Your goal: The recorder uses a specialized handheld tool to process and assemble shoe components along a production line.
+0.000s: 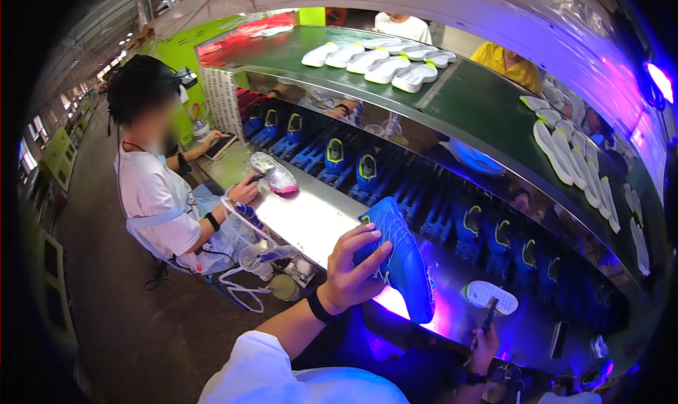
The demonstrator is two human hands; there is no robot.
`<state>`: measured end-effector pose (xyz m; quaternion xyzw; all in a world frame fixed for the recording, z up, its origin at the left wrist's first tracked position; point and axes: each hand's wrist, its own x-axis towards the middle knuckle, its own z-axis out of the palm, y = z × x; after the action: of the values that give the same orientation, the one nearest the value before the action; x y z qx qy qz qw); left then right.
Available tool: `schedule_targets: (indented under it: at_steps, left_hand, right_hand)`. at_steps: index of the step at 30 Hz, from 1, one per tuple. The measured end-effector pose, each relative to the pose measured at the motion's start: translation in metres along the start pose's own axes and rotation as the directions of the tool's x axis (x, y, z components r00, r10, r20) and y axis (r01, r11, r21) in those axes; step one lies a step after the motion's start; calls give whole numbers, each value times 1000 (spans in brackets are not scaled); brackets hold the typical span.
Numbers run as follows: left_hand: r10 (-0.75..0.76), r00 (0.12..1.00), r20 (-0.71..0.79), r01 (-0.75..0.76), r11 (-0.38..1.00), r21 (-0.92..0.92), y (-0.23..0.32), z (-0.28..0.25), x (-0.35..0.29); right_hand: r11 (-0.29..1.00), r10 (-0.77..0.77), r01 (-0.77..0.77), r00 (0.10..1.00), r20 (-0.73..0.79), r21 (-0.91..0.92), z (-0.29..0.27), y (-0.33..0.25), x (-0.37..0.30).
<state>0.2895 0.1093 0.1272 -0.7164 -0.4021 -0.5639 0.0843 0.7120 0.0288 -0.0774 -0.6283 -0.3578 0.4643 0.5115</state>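
Note:
Raised over the bench, my left hand [354, 266] has its fingers wrapped round a blue shoe upper [404, 259] with pale lacing lines. The upper is tilted, one end up and the other down toward the bench. Lower right, my right hand [484, 349] grips a slim dark-handled brush [489, 317]. Its tip meets a white shoe sole [494, 296] lying on the bench. The underside of the upper and most of my right forearm are hidden.
Blue uppers [334, 155] stand on a rack behind the bench [311, 224]. White soles [369, 62] lie on a green conveyor [470, 100] above. On the left a seated co-worker [162, 185] holds a sole [274, 172]. A dark phone-like object [558, 340] lies at right.

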Motion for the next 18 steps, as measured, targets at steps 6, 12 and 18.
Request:
schedule_targets:
  at_steps: [6, 12, 18]
  left_hand:
    - [-33, 999, -43, 35, 998, 50, -3, -6, -12]
    - [-26, 998, -57, 27, 999, 31, -1, 2, -13]
    - [-23, 999, -37, 22, 1000, -14, 3, 25, -20]
  right_hand:
    - [1000, -18, 18, 1000, 6, -13, -6, 8, 5]
    - [1000, -11, 11, 1000, -29, 18, -6, 10, 5]
    - [1000, -8, 8, 999, -52, -6, -8, 3, 2]
